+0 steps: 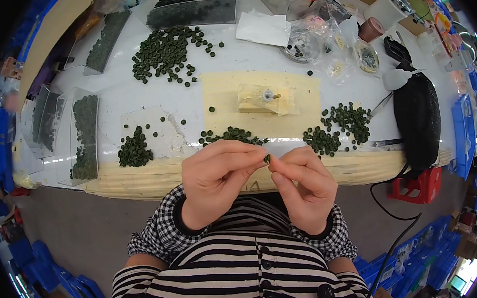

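Note:
My left hand point(217, 178) and my right hand point(303, 186) meet in front of my chest, just below the table's front edge. Between their fingertips they pinch one small dark green disc point(267, 158). Right behind the hands lies a small heap of the same green discs point(232, 135) on a yellowish mat point(301, 96). Another heap of discs point(340, 127) sits to the right of it, and a third heap point(134, 150) to the left. A small clear fixture with a white ring and a peg point(268, 97) stands in the middle of the mat.
On the white table point(116, 94), a wide scatter of green discs point(166, 52) lies further back. Clear trays of discs point(84, 136) stand at the left and one point(191, 8) at the back. A black pouch point(417, 115), plastic bags point(303, 43) and tape rolls point(384, 8) crowd the right. Blue crates point(64, 280) line the floor.

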The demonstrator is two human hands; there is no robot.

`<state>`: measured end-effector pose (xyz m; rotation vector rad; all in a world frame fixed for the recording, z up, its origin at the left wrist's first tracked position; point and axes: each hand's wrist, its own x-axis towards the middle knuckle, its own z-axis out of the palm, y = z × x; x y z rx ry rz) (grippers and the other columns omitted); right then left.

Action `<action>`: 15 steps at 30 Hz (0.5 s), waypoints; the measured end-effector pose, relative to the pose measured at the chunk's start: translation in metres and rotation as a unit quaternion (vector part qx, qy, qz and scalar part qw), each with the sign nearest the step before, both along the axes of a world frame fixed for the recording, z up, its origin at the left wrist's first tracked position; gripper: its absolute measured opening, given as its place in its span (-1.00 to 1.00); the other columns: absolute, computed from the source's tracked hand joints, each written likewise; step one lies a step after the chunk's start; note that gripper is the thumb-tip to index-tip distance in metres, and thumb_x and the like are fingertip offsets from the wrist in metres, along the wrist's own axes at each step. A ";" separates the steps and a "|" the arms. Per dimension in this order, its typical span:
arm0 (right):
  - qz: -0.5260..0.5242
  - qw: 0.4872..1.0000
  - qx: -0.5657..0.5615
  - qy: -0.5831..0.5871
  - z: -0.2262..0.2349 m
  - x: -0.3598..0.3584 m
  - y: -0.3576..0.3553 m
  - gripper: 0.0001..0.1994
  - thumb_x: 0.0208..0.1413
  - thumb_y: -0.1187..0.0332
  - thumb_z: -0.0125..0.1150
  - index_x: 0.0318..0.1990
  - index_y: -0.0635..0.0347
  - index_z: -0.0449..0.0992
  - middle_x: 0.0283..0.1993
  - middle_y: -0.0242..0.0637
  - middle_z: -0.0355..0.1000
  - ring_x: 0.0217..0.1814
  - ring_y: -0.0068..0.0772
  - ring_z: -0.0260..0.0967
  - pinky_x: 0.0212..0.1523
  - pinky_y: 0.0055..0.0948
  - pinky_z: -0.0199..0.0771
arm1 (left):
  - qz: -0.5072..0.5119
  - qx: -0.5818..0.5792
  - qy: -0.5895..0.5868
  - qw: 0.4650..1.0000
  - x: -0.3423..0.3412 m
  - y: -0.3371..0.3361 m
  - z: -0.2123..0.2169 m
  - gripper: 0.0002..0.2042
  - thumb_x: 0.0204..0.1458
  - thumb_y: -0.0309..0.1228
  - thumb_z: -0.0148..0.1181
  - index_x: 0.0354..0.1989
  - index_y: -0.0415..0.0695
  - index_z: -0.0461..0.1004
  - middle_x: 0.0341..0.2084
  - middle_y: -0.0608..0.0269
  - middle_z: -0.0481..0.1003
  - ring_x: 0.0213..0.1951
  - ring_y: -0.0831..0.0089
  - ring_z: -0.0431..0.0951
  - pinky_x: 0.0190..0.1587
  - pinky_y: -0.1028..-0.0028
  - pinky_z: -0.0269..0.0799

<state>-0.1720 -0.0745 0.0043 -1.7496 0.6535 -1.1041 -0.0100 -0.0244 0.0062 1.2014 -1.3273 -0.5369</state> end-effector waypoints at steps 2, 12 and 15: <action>0.016 0.999 0.032 -0.006 0.000 -0.002 -0.001 -0.72 -0.11 0.69 0.27 -0.17 0.28 0.60 -0.37 -0.31 0.45 -0.37 -0.42 0.33 -0.34 -0.54 0.29 | -0.005 -0.020 -0.054 0.998 0.004 -0.001 0.001 -0.83 -0.09 -0.70 0.24 -0.29 -0.26 0.59 -0.37 0.08 0.57 -0.38 0.46 0.58 -0.35 0.62 0.47; -0.002 0.999 -0.029 0.024 0.000 -0.002 0.001 -0.68 -0.14 0.68 0.29 -0.15 0.25 0.60 -0.38 -0.31 0.44 -0.37 -0.40 0.34 -0.32 -0.51 0.32 | -0.080 0.029 0.022 0.996 0.013 -0.005 -0.003 -0.85 -0.12 -0.65 0.31 -0.33 -0.23 0.60 -0.41 0.15 0.58 -0.44 0.52 0.55 -0.46 0.65 0.38; -0.007 0.997 -0.040 0.059 -0.001 -0.002 -0.004 -0.69 -0.15 0.66 0.31 -0.16 0.25 0.60 -0.38 -0.29 0.44 -0.36 -0.34 0.34 -0.31 -0.47 0.33 | -0.058 0.086 0.022 0.994 0.015 -0.003 0.001 -0.83 -0.14 -0.66 0.31 -0.34 -0.23 0.60 -0.46 0.20 0.56 -0.58 0.62 0.41 -0.54 0.66 0.25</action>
